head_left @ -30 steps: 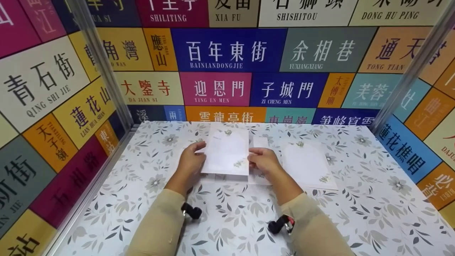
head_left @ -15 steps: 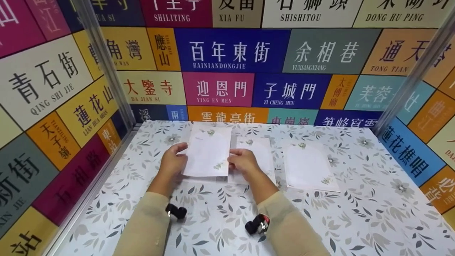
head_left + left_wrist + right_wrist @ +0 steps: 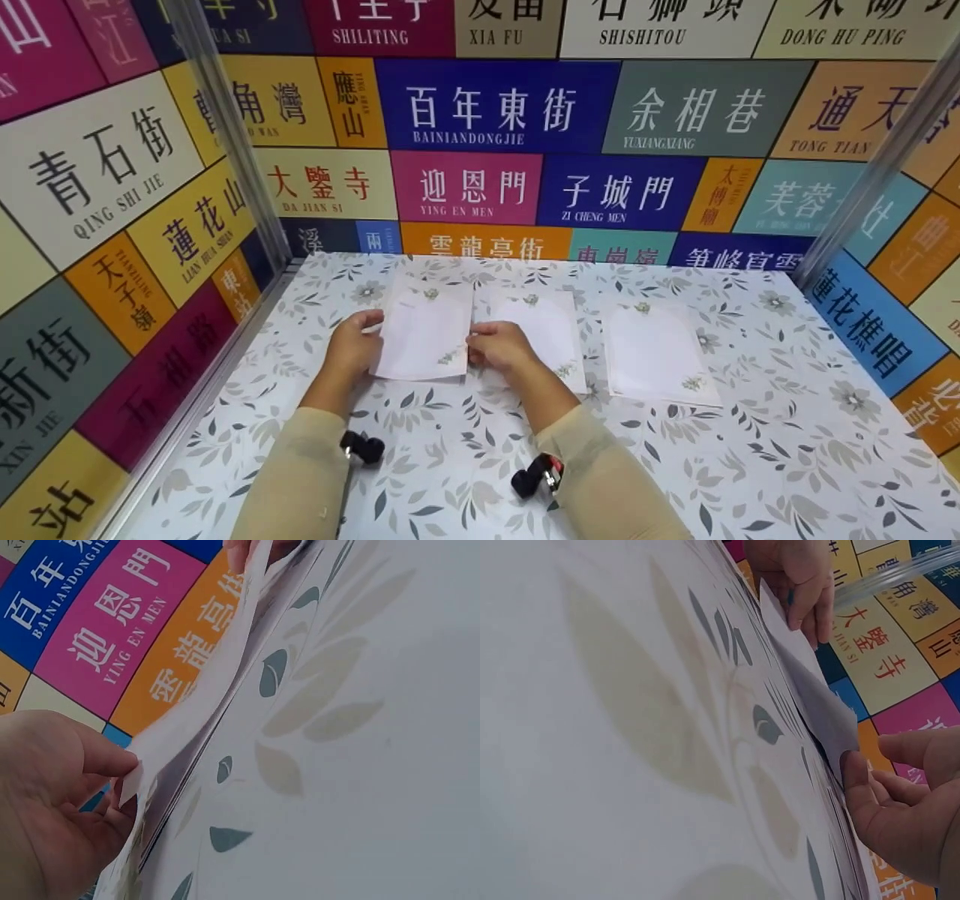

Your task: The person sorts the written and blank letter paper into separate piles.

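A white sheet of letter paper (image 3: pixel 424 330) with small printed sprigs is held between my hands at the left of the table. My left hand (image 3: pixel 354 345) pinches its left edge; in the left wrist view, that hand's thumb and fingers (image 3: pixel 124 761) grip the curved edge of the paper. At the opposite edge, my right hand (image 3: pixel 501 346) holds the sheet with its fingertips. The right wrist view shows this hand (image 3: pixel 915 810) at the sheet's corner, low over the table. A second, matching sheet (image 3: pixel 538 330) lies partly under my right hand.
A third sheet (image 3: pixel 656 352) lies farther right, with another paper edge showing beneath it. The table (image 3: pixel 450 480) has a floral cover. Colourful sign-printed walls (image 3: pixel 487 105) enclose its back and sides, with metal posts (image 3: pixel 232 135) at the corners.
Both hands have carried the sheet left and lowered it towards the table. The middle sheet, largely covered before, now shows beside it.
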Available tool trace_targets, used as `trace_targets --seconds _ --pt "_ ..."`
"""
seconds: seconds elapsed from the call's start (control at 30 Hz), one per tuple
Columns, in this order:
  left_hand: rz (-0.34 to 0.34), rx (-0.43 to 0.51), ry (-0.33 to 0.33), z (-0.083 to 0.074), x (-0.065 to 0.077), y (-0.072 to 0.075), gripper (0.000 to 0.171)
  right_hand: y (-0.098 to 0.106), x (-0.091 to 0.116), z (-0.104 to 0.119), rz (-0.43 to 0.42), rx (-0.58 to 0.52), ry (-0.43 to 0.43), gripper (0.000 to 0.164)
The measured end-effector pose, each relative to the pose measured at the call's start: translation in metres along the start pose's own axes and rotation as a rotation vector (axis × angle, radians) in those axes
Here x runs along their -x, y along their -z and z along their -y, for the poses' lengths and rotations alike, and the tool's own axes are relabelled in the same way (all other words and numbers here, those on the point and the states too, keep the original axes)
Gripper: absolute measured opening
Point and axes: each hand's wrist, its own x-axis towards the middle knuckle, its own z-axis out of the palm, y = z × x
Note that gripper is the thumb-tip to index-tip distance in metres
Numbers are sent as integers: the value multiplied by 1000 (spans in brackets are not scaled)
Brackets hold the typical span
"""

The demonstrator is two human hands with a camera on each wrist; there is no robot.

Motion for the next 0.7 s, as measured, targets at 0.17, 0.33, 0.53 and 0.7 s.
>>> trace_targets --seconds 0.17,0.33,0.53,0.7 --pt "-22 -72 -36 3 1 0 53 1 0 0 10 -17 -15 35" --pt "-15 -153 0 4 1 -1 53 2 2 -1 40 -25 -21 34" --pt "-43 -94 87 -2 1 -4 50 5 5 -1 35 -20 -8 34" --pt "-67 -29 54 -9 0 -13 48 18 7 0 20 10 9 37"
